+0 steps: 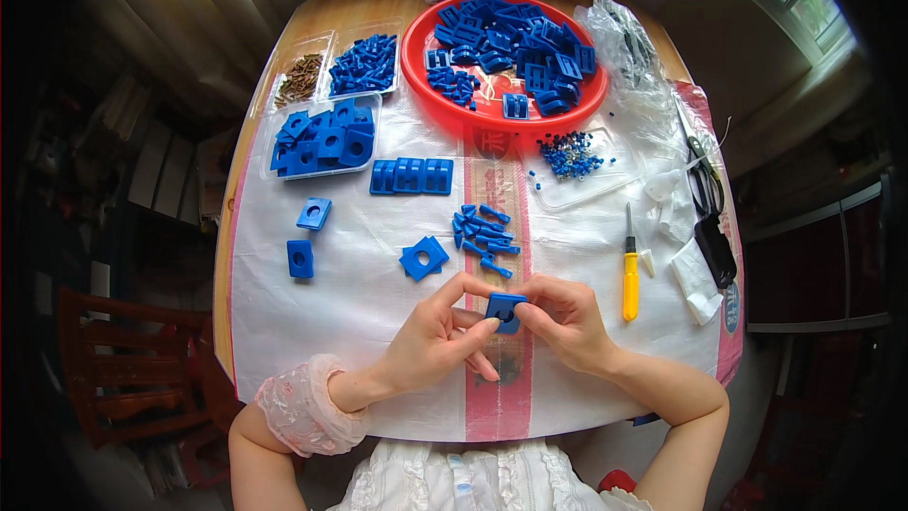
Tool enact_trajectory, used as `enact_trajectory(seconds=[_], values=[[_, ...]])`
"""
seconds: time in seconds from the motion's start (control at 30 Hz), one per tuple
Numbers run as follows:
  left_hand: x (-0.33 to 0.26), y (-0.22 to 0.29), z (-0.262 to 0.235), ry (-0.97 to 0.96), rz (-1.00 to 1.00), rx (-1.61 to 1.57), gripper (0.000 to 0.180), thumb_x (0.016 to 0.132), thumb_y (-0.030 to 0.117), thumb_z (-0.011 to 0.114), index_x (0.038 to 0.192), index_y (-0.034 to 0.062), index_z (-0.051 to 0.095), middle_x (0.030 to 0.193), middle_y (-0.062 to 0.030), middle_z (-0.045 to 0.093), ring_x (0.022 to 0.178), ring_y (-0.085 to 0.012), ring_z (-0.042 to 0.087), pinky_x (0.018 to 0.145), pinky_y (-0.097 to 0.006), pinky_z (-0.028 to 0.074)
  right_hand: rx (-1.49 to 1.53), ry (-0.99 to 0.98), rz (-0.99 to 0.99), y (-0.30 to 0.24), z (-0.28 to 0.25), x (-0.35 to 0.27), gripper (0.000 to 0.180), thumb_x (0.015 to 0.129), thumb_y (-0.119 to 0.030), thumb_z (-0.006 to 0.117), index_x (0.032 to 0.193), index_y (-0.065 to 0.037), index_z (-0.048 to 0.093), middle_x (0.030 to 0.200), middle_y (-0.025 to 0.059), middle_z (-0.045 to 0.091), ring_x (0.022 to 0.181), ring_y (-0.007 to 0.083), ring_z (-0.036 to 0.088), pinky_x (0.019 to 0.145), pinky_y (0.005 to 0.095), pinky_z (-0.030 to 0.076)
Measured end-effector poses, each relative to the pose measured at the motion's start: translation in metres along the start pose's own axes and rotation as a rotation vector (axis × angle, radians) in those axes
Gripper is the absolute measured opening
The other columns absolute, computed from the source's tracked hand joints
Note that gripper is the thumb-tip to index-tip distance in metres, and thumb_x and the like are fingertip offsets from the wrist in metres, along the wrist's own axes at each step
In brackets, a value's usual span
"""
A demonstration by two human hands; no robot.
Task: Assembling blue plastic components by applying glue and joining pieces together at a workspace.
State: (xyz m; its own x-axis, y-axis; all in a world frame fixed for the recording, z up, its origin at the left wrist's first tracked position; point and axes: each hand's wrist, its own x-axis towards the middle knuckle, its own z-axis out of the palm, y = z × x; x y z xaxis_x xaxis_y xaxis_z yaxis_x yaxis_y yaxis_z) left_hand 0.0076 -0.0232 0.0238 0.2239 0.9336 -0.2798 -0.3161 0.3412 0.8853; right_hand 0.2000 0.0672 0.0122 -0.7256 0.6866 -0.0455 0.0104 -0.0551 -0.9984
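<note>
small blue square block (506, 309) — hole through middle

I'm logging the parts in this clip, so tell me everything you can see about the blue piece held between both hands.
The blue piece is a small squarish block, plastic by its look, with a dark hole in its upper face. It is held above the white woven sheet, near the table's front edge. The left hand and the right hand pinch it from either side.

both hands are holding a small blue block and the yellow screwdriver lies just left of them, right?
Not quite: the yellow screwdriver lies to the right of the hands, as the head view shows. The left hand and right hand do hold the small blue block together.
</note>
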Motion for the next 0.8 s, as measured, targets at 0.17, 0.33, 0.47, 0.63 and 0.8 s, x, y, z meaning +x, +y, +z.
enact_trajectory(seconds=[0.17, 0.33, 0.47, 0.63, 0.8], values=[[-0.0013, -0.0014, 0.0032, -0.005, 0.038, 0.119, 0.026, 0.096, 0.002, 0.048, 0.12, 0.0037, 0.04, 0.099, -0.0157, 0.069, 0.068, -0.0209, 0.071, 0.055, -0.024, 0.056, -0.003, -0.008, -0.022, 0.0022, 0.0012, 0.0007, 0.011, 0.088, -0.001, 0.065, 0.098, 0.003, 0.066, 0.084, 0.0027, 0.063, 0.071, 0.0045, 0.056, 0.059, 0.0206, 0.047], [-0.0022, -0.0009, 0.0038, 0.012, 0.008, 0.063, 0.03, 0.095, 0.002, 0.049, 0.122, 0.0034, 0.035, 0.096, -0.0151, 0.07, 0.069, -0.0208, 0.071, 0.055, -0.023, 0.053, -0.028, 0.017, -0.025, 0.0035, 0.0017, -0.0001, 0.01, 0.088, -0.001, 0.065, 0.097, 0.002, 0.066, 0.084, 0.0024, 0.063, 0.071, 0.004, 0.056, 0.057, 0.0201, 0.046], [-0.0014, -0.0024, 0.0026, 0.023, -0.011, 0.05, 0.029, 0.096, 0.003, 0.048, 0.121, 0.002, 0.033, 0.094, -0.0144, 0.07, 0.069, -0.0207, 0.072, 0.056, -0.023, 0.053, -0.007, 0.021, -0.02, 0.0043, 0.0021, -0.0007, 0.008, 0.089, 0.001, 0.062, 0.095, 0.004, 0.065, 0.086, 0.0036, 0.063, 0.07, 0.0044, 0.057, 0.056, 0.0195, 0.043], [-0.0016, -0.0026, 0.0019, 0.02, -0.024, 0.028, 0.027, 0.097, 0.004, 0.048, 0.119, 0.002, 0.034, 0.094, -0.0147, 0.07, 0.07, -0.0206, 0.072, 0.057, -0.023, 0.054, -0.002, 0.029, -0.007, 0.001, 0.0027, -0.0005, 0.008, 0.088, 0.001, 0.065, 0.095, 0.003, 0.065, 0.084, 0.0029, 0.063, 0.069, 0.004, 0.056, 0.055, 0.0194, 0.045], [-0.0015, 0.0001, 0.0015, -0.004, -0.017, 0.043, 0.025, 0.097, 0.004, 0.048, 0.118, 0.003, 0.034, 0.097, -0.016, 0.069, 0.07, -0.0209, 0.071, 0.057, -0.023, 0.054, 0.008, 0.015, 0.003, 0.0004, 0.0022, -0.0006, 0.009, 0.088, 0.001, 0.063, 0.096, 0.004, 0.065, 0.086, 0.0035, 0.063, 0.07, 0.0047, 0.057, 0.055, 0.0193, 0.044]])
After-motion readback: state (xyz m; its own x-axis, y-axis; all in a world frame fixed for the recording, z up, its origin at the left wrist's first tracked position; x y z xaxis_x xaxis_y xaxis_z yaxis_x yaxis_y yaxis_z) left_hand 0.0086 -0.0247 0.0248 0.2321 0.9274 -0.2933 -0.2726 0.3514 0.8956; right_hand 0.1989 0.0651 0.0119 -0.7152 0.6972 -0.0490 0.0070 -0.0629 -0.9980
